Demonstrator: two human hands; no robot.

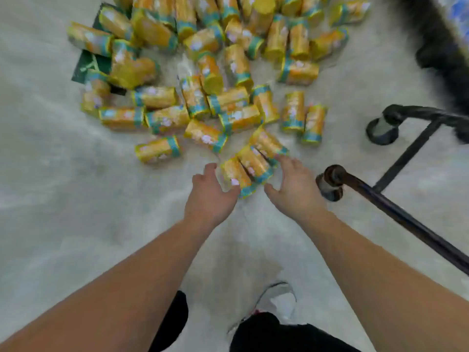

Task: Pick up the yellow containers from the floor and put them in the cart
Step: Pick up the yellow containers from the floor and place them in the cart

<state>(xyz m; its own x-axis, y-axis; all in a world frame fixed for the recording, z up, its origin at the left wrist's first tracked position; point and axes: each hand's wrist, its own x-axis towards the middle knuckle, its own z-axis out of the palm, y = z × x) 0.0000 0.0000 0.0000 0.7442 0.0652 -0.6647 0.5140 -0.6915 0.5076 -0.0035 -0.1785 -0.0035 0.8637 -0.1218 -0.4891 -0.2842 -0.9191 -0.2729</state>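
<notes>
Right hand (295, 189) seemingly touching edge containers (250, 165)

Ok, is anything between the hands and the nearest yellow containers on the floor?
Nothing visible. The left hand and right hand flank the nearest three yellow containers, which lie side by side on the floor. The cart frame and its wheel sit to the right, outside the reach.

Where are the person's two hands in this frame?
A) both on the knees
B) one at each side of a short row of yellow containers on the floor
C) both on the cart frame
B: the left hand and right hand flank the nearest yellow containers, which lie side by side on the floor, clear of the cart frame.
</notes>
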